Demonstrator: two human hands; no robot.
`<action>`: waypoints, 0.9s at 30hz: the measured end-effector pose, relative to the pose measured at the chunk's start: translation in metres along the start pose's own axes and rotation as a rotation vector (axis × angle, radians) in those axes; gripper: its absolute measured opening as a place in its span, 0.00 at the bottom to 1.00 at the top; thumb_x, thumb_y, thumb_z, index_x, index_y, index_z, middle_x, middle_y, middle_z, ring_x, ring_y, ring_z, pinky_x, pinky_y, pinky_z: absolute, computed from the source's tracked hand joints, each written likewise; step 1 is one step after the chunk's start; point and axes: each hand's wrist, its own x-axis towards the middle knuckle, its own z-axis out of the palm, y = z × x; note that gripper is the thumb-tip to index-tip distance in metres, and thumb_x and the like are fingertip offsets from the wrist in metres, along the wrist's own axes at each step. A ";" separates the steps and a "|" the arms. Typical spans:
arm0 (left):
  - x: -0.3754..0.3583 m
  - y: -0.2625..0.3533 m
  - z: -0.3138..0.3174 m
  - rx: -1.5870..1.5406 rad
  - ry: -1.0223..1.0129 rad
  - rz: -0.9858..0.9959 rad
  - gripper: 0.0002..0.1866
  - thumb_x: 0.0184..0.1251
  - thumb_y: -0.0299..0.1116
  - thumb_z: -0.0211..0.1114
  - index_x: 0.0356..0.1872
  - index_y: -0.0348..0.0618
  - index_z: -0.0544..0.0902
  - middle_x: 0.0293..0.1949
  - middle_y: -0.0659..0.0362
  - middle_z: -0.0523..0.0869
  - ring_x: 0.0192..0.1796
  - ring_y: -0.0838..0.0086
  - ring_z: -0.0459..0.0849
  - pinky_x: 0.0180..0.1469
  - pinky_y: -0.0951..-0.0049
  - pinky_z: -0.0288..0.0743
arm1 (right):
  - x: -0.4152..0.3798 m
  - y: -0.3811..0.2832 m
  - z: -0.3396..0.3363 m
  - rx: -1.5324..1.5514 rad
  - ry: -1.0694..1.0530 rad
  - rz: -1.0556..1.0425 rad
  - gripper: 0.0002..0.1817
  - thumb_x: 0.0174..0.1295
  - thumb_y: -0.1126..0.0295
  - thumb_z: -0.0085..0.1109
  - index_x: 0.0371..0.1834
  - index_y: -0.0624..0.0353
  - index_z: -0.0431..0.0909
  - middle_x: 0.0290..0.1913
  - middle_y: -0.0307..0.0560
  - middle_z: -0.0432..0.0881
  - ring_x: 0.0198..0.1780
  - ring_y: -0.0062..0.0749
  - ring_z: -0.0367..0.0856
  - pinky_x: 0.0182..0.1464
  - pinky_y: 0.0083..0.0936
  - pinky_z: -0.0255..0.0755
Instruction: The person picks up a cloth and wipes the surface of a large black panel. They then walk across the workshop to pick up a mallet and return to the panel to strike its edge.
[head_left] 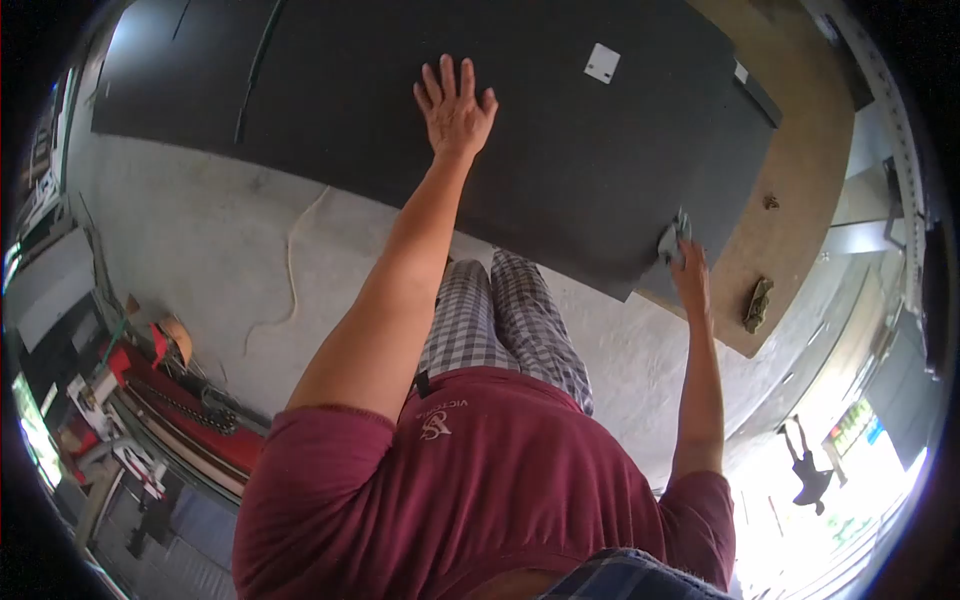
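Note:
My left hand (458, 118) lies flat on a large black sheet (560, 150), palm down with the fingers spread. Near the sheet's right-hand corner, my right hand (690, 270) grips a crumpled grey cloth (672, 240), which touches the black surface. A small white rectangular piece (601, 64) with dark marks rests on the sheet, to the right of my left hand. Over to the left, a thin dark strip (258, 70) runs across the sheet.
Under the sheet is a brown board or tabletop (800, 200), bearing a crumpled greenish piece (759, 304) on its right part. A pale cord (292, 250) trails over the grey floor (230, 230). Red machinery or material (190, 420) stands at left. Another person (808, 475) is far off at right.

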 end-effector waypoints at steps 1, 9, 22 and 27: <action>0.001 0.000 0.002 -0.003 0.000 -0.020 0.30 0.71 0.52 0.43 0.70 0.52 0.59 0.73 0.52 0.52 0.74 0.51 0.46 0.73 0.48 0.38 | -0.025 -0.004 -0.008 -0.089 -0.096 0.008 0.26 0.54 0.75 0.56 0.59 0.54 0.71 0.54 0.56 0.71 0.56 0.54 0.70 0.55 0.42 0.67; -0.057 -0.016 -0.008 -0.129 0.018 0.197 0.29 0.71 0.48 0.47 0.68 0.46 0.60 0.72 0.50 0.54 0.73 0.48 0.48 0.71 0.47 0.45 | -0.071 -0.044 -0.069 -0.056 0.221 0.261 0.24 0.57 0.71 0.56 0.60 0.55 0.71 0.60 0.55 0.69 0.61 0.49 0.67 0.61 0.40 0.62; -0.566 -0.276 -0.033 -0.473 -0.736 -0.837 0.31 0.62 0.50 0.59 0.56 0.33 0.74 0.52 0.36 0.77 0.57 0.47 0.75 0.60 0.57 0.68 | -0.015 -0.359 0.133 0.422 -0.021 -0.653 0.29 0.45 0.78 0.62 0.56 0.53 0.72 0.53 0.50 0.73 0.59 0.47 0.67 0.62 0.38 0.61; -0.678 -0.326 -0.065 -0.387 -0.508 -1.122 0.23 0.63 0.48 0.54 0.40 0.35 0.82 0.40 0.38 0.82 0.47 0.46 0.80 0.50 0.55 0.72 | 0.003 -0.303 0.074 0.160 0.366 -0.402 0.27 0.53 0.78 0.59 0.59 0.56 0.71 0.56 0.52 0.72 0.59 0.45 0.68 0.61 0.37 0.63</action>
